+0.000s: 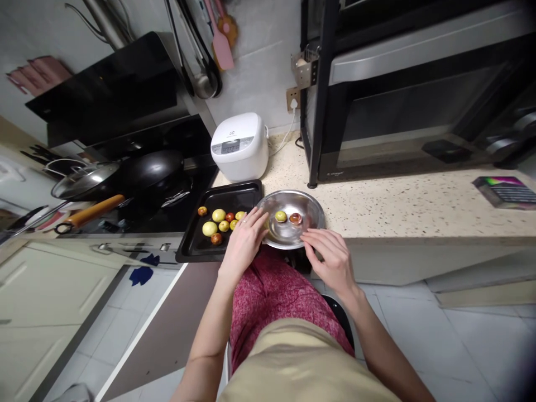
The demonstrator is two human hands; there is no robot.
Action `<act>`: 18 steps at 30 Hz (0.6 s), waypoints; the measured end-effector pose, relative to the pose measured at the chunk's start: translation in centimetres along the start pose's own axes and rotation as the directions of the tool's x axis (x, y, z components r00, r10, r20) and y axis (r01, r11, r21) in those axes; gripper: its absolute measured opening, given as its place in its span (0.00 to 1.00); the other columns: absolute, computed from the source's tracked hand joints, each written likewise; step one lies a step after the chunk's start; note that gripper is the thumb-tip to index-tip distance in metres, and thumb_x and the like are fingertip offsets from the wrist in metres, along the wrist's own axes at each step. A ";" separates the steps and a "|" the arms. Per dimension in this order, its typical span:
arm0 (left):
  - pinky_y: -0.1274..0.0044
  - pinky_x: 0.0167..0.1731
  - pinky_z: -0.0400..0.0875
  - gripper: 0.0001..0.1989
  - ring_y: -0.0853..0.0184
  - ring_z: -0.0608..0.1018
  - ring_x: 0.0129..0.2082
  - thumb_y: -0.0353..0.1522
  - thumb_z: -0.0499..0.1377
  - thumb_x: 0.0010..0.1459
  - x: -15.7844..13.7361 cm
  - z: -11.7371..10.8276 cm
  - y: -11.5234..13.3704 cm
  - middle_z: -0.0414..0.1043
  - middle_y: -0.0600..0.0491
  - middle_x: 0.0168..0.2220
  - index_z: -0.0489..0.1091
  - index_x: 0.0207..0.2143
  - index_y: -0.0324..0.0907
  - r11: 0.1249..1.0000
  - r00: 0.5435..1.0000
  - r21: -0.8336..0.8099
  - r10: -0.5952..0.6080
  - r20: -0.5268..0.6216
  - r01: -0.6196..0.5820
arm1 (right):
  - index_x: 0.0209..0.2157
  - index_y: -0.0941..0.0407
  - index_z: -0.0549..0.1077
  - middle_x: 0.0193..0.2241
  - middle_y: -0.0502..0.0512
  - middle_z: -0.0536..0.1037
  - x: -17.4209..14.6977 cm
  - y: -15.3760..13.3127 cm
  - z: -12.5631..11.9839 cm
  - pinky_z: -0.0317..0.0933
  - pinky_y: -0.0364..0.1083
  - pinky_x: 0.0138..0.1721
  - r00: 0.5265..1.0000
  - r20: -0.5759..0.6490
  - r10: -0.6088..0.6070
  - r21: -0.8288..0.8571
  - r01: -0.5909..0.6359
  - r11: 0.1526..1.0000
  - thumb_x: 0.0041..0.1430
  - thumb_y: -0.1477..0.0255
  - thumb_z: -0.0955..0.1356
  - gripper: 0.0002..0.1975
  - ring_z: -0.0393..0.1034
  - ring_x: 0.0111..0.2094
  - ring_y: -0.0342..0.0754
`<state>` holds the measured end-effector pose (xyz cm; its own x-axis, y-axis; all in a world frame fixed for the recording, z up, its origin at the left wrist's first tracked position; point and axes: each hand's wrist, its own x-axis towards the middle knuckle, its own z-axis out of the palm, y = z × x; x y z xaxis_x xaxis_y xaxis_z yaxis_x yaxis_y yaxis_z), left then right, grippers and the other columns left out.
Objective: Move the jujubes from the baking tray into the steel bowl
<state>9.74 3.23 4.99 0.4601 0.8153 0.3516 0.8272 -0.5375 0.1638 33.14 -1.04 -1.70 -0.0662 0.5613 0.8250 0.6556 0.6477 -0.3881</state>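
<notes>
A round steel bowl (307, 207) rests at the counter's front edge. Inside it lie a yellow-green round fruit (280, 216) and a red-brown one (295, 218); they resemble jujubes. My left hand (245, 237) hovers at the bowl's left rim, over the right side of a black baking tray (196, 245), fingers stretched out and apart from the thumb. Several similar yellow-green fruits (210, 229) and red-brown fruits (216, 239) sit in that tray. At the bowl's lower right rim is my right hand (330, 258), fingers extended with a gap to the thumb; no object shows in it.
Behind the tray stands a white rice cooker (240, 146). A gas hob with a black wok (151, 167) and a lidded pan (90, 180) is at left. The microwave oven (410, 111) occupies the right, with a dark box (506, 192) on the counter (397, 215).
</notes>
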 end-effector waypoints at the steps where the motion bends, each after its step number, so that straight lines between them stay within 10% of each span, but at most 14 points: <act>1: 0.59 0.69 0.62 0.20 0.56 0.65 0.71 0.31 0.54 0.72 -1.0 -0.4 -0.5 0.66 0.41 0.68 0.67 0.64 0.40 0.999 0.999 0.001 -0.039 -0.016 0.039 | 0.45 0.52 0.80 0.42 0.54 0.86 0.0 0.0 0.0 0.70 0.56 0.53 1.000 0.002 0.001 0.002 -0.001 1.000 0.65 0.80 0.69 0.12 0.80 0.47 0.52; 18: 0.62 0.64 0.70 0.23 0.55 0.75 0.63 0.25 0.60 0.65 -7.5 -2.1 -6.1 0.72 0.45 0.63 0.71 0.61 0.46 0.925 0.921 -0.005 -0.380 -0.084 0.381 | 0.46 0.53 0.79 0.42 0.54 0.86 0.0 0.0 0.2 0.69 0.56 0.52 0.998 0.034 -0.054 -0.052 0.056 0.997 0.64 0.80 0.69 0.12 0.81 0.46 0.53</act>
<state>0.58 -0.01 3.27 0.0824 0.9372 0.3389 0.9385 -0.1874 0.2900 32.98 -0.98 -1.78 -0.1270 0.5427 0.8303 0.6890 0.6504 -0.3197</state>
